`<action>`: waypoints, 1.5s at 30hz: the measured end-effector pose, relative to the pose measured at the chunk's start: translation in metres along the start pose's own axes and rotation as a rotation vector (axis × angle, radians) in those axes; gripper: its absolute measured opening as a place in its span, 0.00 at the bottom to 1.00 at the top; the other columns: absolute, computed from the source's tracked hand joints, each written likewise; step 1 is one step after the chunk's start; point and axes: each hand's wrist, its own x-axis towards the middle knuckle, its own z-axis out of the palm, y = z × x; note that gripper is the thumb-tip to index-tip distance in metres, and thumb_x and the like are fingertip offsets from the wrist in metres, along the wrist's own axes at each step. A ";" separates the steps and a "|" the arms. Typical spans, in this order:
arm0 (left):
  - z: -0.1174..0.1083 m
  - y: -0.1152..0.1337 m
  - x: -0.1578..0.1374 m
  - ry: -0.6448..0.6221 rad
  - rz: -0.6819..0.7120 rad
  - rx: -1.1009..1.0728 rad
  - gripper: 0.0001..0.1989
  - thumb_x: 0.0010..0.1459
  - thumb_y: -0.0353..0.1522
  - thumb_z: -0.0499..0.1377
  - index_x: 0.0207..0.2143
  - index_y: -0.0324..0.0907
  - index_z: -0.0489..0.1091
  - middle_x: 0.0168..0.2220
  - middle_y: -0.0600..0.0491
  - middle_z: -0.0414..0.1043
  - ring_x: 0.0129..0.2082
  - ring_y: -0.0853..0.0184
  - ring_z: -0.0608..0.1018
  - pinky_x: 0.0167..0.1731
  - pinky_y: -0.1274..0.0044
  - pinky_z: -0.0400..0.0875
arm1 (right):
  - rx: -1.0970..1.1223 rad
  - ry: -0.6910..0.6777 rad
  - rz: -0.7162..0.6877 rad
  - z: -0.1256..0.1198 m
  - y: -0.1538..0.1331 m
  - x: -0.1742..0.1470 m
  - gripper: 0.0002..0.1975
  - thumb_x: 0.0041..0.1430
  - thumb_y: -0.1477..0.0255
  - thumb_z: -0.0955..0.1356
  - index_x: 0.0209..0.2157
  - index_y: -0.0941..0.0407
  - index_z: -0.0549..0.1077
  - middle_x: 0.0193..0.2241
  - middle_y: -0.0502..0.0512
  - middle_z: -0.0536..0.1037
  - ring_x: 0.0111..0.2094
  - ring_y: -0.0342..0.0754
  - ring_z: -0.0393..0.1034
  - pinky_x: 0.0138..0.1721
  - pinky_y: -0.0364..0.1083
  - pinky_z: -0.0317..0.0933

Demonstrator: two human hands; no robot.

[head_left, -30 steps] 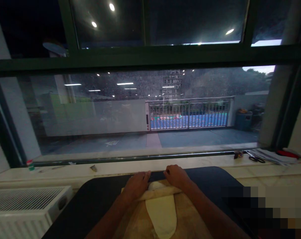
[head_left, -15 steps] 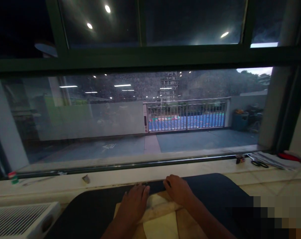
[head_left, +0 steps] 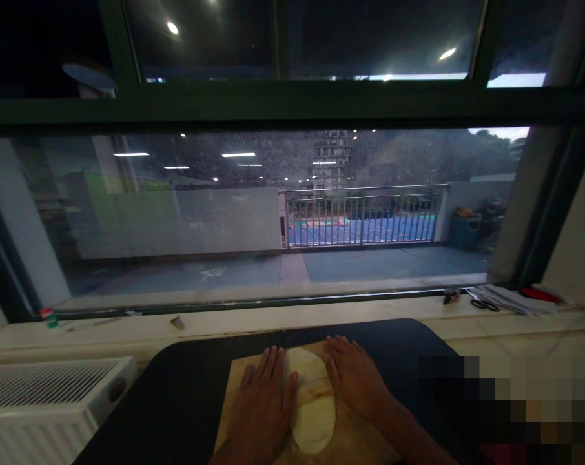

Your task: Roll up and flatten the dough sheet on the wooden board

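A flattened oval of pale dough (head_left: 314, 427) lies on a wooden board (head_left: 233, 391). Across its middle runs a rolling pin (head_left: 314, 391), its ends hidden beneath my hands. My left hand (head_left: 266, 407) rests flat over the pin's left end, fingers stretched forward and thumb beside the dough. Over the right end lies my right hand (head_left: 355, 374), also flat, with its fingers extended past the dough's far right edge. Neither hand is wrapped round the pin.
The board is on a black table (head_left: 186, 368) with rounded corners. A white radiator (head_left: 55, 387) stands at left. On the windowsill (head_left: 273, 321) are a small red-and-green container (head_left: 49, 318), black-handled scissors (head_left: 485, 305) and papers (head_left: 510, 300). Pixelation covers the lower right.
My hands and the rolling pin have come nearer to me over the dough. My fingers have straightened from a curled pose. The view has tilted down slightly, showing more board and dough.
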 end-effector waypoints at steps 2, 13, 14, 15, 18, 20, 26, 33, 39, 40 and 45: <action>0.002 0.004 -0.010 -0.003 0.008 -0.021 0.30 0.69 0.39 0.37 0.66 0.32 0.54 0.67 0.41 0.51 0.67 0.55 0.54 0.64 0.57 0.53 | -0.009 0.022 -0.012 -0.001 -0.002 -0.012 0.23 0.69 0.68 0.54 0.57 0.56 0.72 0.59 0.58 0.70 0.62 0.56 0.60 0.63 0.60 0.49; 0.008 0.008 -0.059 0.026 0.147 -0.094 0.29 0.68 0.41 0.43 0.67 0.40 0.53 0.68 0.49 0.46 0.68 0.57 0.53 0.66 0.59 0.51 | 0.044 0.100 -0.040 -0.006 -0.008 -0.066 0.23 0.70 0.64 0.55 0.59 0.53 0.69 0.60 0.52 0.69 0.63 0.52 0.58 0.65 0.56 0.52; 0.009 0.007 -0.061 0.024 0.156 -0.099 0.29 0.68 0.41 0.43 0.67 0.40 0.52 0.68 0.50 0.46 0.68 0.57 0.53 0.66 0.59 0.50 | 0.072 0.096 -0.034 -0.008 -0.009 -0.069 0.23 0.70 0.63 0.55 0.60 0.53 0.68 0.61 0.52 0.68 0.64 0.52 0.58 0.65 0.55 0.52; 0.010 0.006 -0.062 0.019 0.163 -0.101 0.29 0.68 0.41 0.44 0.68 0.41 0.52 0.68 0.50 0.45 0.68 0.56 0.53 0.66 0.59 0.50 | 0.098 0.091 -0.028 -0.009 -0.010 -0.073 0.23 0.70 0.63 0.55 0.61 0.52 0.67 0.61 0.51 0.67 0.64 0.53 0.57 0.65 0.55 0.51; 0.012 0.004 -0.067 -0.018 0.195 -0.105 0.29 0.67 0.39 0.47 0.68 0.43 0.50 0.68 0.51 0.44 0.68 0.56 0.52 0.66 0.57 0.50 | 0.155 0.067 -0.018 -0.014 -0.012 -0.082 0.24 0.70 0.63 0.55 0.62 0.51 0.65 0.63 0.50 0.64 0.66 0.53 0.53 0.66 0.56 0.49; 0.015 0.003 -0.071 -0.058 0.208 -0.103 0.30 0.65 0.37 0.49 0.68 0.44 0.50 0.69 0.52 0.43 0.68 0.55 0.52 0.66 0.56 0.49 | 0.179 0.041 -0.016 -0.014 -0.012 -0.088 0.23 0.70 0.62 0.55 0.62 0.50 0.65 0.64 0.48 0.63 0.67 0.52 0.51 0.66 0.55 0.48; 0.028 0.002 -0.083 -0.082 0.226 -0.102 0.37 0.58 0.29 0.53 0.69 0.49 0.46 0.69 0.56 0.40 0.68 0.56 0.51 0.66 0.56 0.47 | 0.281 0.093 -0.005 -0.005 -0.007 -0.108 0.21 0.69 0.60 0.59 0.59 0.46 0.70 0.61 0.48 0.67 0.65 0.51 0.54 0.66 0.56 0.49; 0.049 -0.014 -0.090 -0.066 0.285 -0.084 0.41 0.59 0.31 0.57 0.68 0.56 0.38 0.69 0.61 0.39 0.68 0.57 0.53 0.67 0.62 0.49 | 0.453 0.105 0.075 -0.001 -0.001 -0.119 0.17 0.63 0.63 0.66 0.53 0.44 0.75 0.55 0.48 0.74 0.60 0.51 0.64 0.62 0.53 0.57; 0.060 -0.028 -0.095 0.012 0.342 -0.086 0.32 0.68 0.36 0.50 0.65 0.64 0.35 0.67 0.66 0.46 0.65 0.61 0.61 0.65 0.71 0.55 | 0.484 0.154 0.061 0.010 0.003 -0.125 0.15 0.60 0.62 0.67 0.48 0.44 0.77 0.51 0.51 0.78 0.54 0.53 0.70 0.58 0.52 0.61; 0.060 -0.029 -0.094 0.004 0.339 -0.092 0.31 0.68 0.36 0.49 0.65 0.65 0.34 0.67 0.67 0.47 0.65 0.62 0.61 0.65 0.70 0.56 | 0.466 0.158 0.042 0.010 0.003 -0.125 0.15 0.60 0.62 0.67 0.49 0.45 0.77 0.51 0.52 0.77 0.55 0.54 0.69 0.58 0.52 0.60; 0.049 -0.030 -0.079 -0.060 0.325 -0.125 0.28 0.69 0.38 0.47 0.65 0.65 0.36 0.67 0.66 0.46 0.65 0.61 0.60 0.64 0.67 0.58 | 0.375 0.090 -0.030 0.003 0.001 -0.114 0.17 0.59 0.58 0.68 0.48 0.45 0.77 0.50 0.55 0.77 0.54 0.56 0.68 0.56 0.52 0.60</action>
